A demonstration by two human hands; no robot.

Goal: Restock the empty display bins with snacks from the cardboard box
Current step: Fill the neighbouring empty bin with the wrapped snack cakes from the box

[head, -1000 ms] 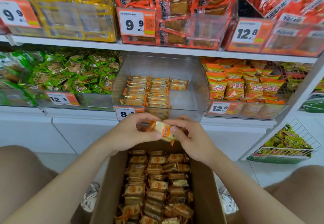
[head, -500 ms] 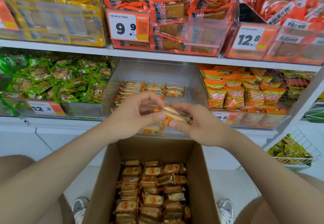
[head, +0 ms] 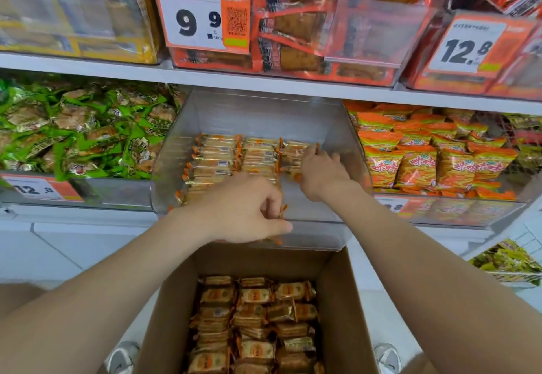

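A clear plastic display bin [head: 328, 236] on the lower shelf holds rows of small orange-edged snack packets [head: 217, 156] along its left and back. My right hand [head: 322, 173] reaches deep into the bin and pinches a packet at the right end of the back row. My left hand [head: 246, 212] hovers at the bin's front edge, fingers curled around several snack packets, whose orange ends show by my fingertips. Below my arms stands the open cardboard box [head: 346, 309], filled with the same snack packets [head: 255, 324].
A bin of green packets [head: 76, 130] sits to the left, a bin of orange chip bags [head: 425, 154] to the right. The upper shelf [head: 205, 76] carries full bins with price tags. A wire basket [head: 510, 265] is low at the right. Shoes flank the box.
Both hands rose from above the box to the bin with the packets. They separated: the right hand went into the back of the bin, the left stayed at its front.
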